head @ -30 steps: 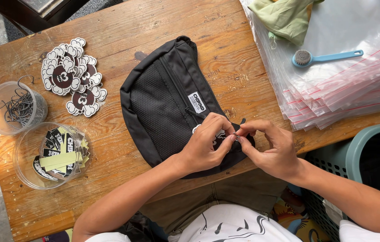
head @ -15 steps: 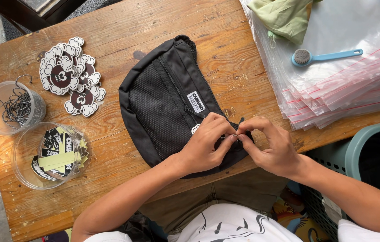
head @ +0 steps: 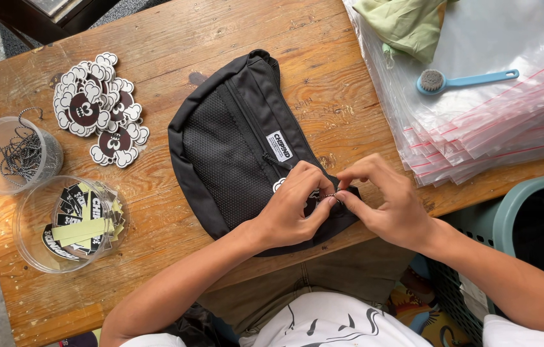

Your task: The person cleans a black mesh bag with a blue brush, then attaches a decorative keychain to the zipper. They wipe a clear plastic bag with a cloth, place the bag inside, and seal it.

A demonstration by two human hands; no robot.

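Note:
A black waist bag [head: 233, 144] with a mesh front pocket and a small white label lies on the wooden table [head: 163, 38]. My left hand [head: 294, 205] and my right hand [head: 387, 202] meet over the bag's near right end. Their fingertips pinch a thin metal ball chain [head: 331, 195] between them, beside the zipper pull. A white-edged cartoon tag [head: 280, 185] peeks out under my left fingers. Most of the chain and tag are hidden by the hands.
A pile of cartoon-shaped tags [head: 95, 109] lies at the left. Two clear plastic cups hold ball chains [head: 18, 154] and printed labels [head: 76, 222]. A stack of zip bags [head: 490, 109] with a blue brush [head: 461, 80] and green cloth [head: 407, 22] sits right. A teal basket [head: 516, 218] stands lower right.
The bag has slid slightly left and up. Both hands shifted a little upward, still pinching the chain at the same spot on the bag.

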